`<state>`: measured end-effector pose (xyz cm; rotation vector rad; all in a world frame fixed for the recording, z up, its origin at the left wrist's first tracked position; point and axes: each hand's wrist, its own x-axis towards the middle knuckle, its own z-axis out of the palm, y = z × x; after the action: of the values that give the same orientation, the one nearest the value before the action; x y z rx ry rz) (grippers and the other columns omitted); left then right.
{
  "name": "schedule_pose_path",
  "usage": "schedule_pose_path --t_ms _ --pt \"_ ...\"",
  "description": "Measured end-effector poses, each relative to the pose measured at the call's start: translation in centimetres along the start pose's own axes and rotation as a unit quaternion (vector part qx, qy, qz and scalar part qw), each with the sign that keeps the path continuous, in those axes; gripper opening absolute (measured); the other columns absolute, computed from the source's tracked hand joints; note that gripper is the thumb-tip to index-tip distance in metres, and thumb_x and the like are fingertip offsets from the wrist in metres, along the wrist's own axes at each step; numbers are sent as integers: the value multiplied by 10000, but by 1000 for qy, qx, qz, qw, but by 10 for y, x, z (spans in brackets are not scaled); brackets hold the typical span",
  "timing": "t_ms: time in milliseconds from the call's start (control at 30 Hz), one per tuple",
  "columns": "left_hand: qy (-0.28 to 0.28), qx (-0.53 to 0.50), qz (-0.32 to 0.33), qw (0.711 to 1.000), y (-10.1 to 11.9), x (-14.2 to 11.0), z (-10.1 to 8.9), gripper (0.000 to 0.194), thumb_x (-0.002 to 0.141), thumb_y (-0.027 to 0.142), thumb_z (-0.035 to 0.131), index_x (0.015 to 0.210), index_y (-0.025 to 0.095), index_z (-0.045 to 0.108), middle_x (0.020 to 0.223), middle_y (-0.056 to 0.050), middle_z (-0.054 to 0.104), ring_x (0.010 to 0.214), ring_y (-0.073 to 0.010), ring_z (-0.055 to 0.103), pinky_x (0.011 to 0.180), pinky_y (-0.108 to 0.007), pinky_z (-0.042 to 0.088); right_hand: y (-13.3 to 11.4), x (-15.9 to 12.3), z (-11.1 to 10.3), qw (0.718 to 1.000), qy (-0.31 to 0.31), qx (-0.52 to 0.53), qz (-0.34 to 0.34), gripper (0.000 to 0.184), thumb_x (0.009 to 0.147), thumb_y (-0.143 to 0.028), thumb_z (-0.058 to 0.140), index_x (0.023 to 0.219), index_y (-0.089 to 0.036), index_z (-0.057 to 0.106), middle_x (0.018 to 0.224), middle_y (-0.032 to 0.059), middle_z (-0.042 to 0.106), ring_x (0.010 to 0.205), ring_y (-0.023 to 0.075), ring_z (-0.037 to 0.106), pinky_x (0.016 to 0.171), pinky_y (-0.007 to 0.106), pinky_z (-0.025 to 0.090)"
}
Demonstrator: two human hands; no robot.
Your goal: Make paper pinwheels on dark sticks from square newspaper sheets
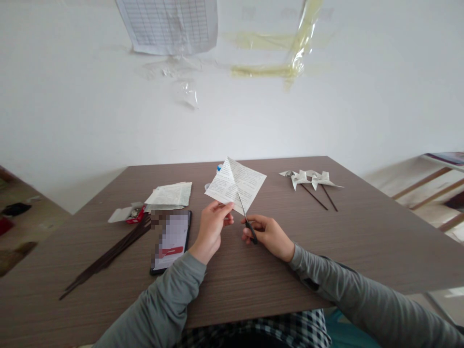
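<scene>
My left hand (212, 226) pinches the near corner of a square of printed paper (236, 184) and holds it up above the wooden table (275, 275). My right hand (268, 236) is closed round the black handles of small scissors (246, 217). Their blades point up and meet the paper's lower edge near my left thumb. Both sleeves are grey.
A phone (172, 240) lies left of my left hand, with a bundle of dark thin sticks (108, 256) further left. Printed sheets (170, 195) and a small red-and-white box (130, 213) lie behind. Two paper pinwheels on sticks (311, 181) rest at the right.
</scene>
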<state>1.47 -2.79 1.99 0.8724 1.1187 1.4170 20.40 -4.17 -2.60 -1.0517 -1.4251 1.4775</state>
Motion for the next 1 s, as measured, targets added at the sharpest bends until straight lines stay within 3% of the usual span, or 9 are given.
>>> schedule_pose_path --t_ms 333,467,567,700,867,1000 --pt "14 8 10 1000 1 4 -4 483 553 459 1073 791 185 754 716 21 712 593 -108 603 551 -237 495 -3 -3 -1 1000 -13 -7 -3 502 739 -603 1034 1035 -250 835 779 46 856 672 259 781 710 418 646" --pt "49 18 25 998 3 9 -8 508 546 476 1079 820 179 771 744 5 745 586 -111 615 543 -242 504 -2 -4 -12 996 -10 -75 -37 408 815 -515 953 1076 -220 850 739 24 832 660 236 753 745 402 625" --pt "69 41 38 996 3 12 -12 506 559 487 1074 830 179 777 767 -12 771 578 -119 629 535 -250 514 -3 -3 -21 981 56 -152 -105 329 884 -459 886 1130 -241 878 719 4 803 714 251 765 896 457 638" --pt "47 78 39 995 3 15 -15 438 600 472 1044 785 191 764 707 -9 743 562 -131 629 515 -247 501 -6 6 -39 933 214 -213 -194 324 887 -444 873 1159 -270 904 866 43 874 882 300 832 1153 568 594" --pt "0 121 23 992 1 15 -15 359 653 439 1016 749 204 763 676 -5 715 540 -131 606 480 -236 458 -2 23 -65 931 268 -168 -180 415 888 -456 849 1241 -249 919 1037 92 938 985 334 873 1024 517 685" --pt "-49 161 3 986 0 13 -14 278 707 408 962 736 208 772 683 -29 718 570 -159 626 468 -243 440 4 30 -75 932 276 -160 -175 468 850 -487 866 1230 -220 925 1077 114 934 1033 341 874 1042 526 687"
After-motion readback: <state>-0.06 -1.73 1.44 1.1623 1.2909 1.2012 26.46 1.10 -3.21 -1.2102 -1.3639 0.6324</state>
